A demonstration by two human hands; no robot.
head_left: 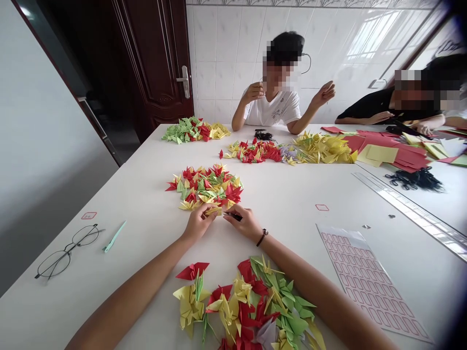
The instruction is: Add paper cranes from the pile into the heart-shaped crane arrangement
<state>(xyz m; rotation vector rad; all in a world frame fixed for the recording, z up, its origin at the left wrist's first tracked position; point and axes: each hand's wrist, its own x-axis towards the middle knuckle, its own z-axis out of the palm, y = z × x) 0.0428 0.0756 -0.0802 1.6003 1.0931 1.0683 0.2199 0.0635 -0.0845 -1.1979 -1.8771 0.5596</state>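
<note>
My left grip (200,222) pinches yellow paper (213,211), my right grip (245,221) holds black pointed tool (233,216), both near edge of crane pile (209,184). Tool slipping could tear paper.

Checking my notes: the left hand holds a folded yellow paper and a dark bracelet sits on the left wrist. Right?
Not quite: the head view shows the dark bracelet on the right wrist. The left hand does hold a folded yellow paper.
</note>
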